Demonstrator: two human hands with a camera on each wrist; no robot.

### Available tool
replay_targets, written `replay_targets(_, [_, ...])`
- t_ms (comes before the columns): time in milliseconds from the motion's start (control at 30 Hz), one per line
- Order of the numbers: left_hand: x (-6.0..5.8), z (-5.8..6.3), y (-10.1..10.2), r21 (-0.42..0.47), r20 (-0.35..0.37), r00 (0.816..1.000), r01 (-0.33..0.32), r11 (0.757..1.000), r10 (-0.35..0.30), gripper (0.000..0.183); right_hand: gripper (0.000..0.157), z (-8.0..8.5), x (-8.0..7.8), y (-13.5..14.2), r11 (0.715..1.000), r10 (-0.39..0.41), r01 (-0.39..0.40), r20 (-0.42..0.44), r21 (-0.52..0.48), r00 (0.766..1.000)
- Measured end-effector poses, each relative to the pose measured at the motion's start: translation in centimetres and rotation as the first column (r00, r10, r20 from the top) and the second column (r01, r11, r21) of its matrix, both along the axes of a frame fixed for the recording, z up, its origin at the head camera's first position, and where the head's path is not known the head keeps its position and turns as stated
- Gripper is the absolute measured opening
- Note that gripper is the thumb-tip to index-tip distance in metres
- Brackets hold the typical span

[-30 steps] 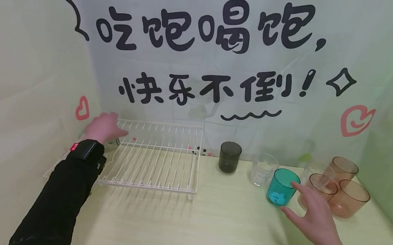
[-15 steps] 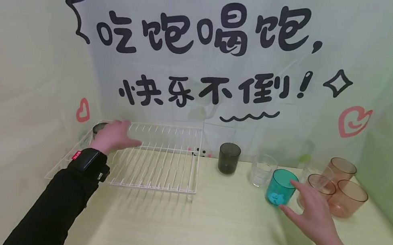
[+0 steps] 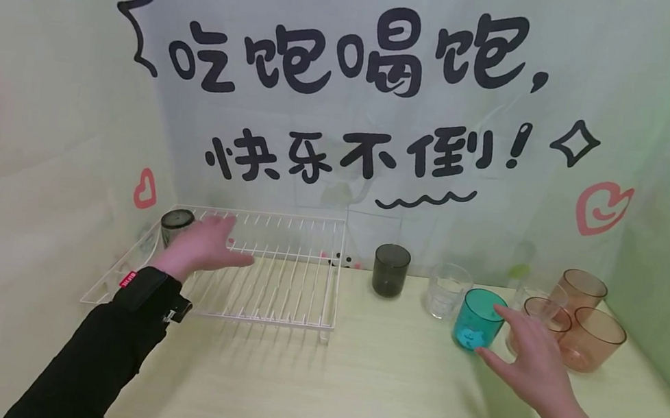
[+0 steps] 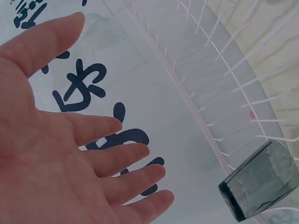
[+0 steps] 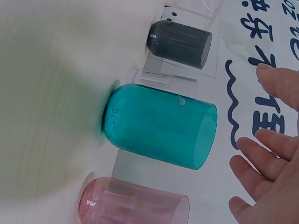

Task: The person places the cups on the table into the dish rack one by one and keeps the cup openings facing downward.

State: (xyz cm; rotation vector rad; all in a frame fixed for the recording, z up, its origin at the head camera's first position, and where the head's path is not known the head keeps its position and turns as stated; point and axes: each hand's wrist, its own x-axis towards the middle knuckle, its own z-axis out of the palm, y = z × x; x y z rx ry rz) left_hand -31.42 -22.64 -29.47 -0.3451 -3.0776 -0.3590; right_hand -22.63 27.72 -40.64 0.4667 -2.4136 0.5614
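Note:
My left hand point(image 3: 202, 247) hovers over the left part of a white wire dish rack point(image 3: 272, 323), fingers spread and holding nothing. Close behind it, a smoky grey glass point(image 4: 261, 182) stands upside down in the rack's back left corner, partly covered by the hand in the head view. My right hand point(image 3: 532, 373) is at the right, thumb and fingers apart on the near side of a teal cup point(image 3: 476, 321). That cup stands upright on the table; in the right wrist view the fingertips point(image 5: 243, 144) are apart from its rim.
Behind the teal cup stand a clear glass point(image 3: 446, 294) and a dark grey glass point(image 3: 390, 274). To its right, several amber-pink glasses point(image 3: 592, 345) cluster with another clear one. A printed cloth point(image 3: 346, 110) hangs at the back, with cloth walls on both sides.
My left hand has moved right and slightly toward me, away from the grey glass in the rack, which now shows. My right hand has stayed almost still beside the teal cup.

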Motion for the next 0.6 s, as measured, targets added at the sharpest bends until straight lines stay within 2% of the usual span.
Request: replay_targets(600, [2.4, -0.8, 2.5, 0.007, -0.021, 0.998, 0.058, 0.998, -0.058, 0.097, 0.070, 0.1, -0.8, 0.1, 0.998, -0.022, 0.023, -0.014, 0.060, 1.000])
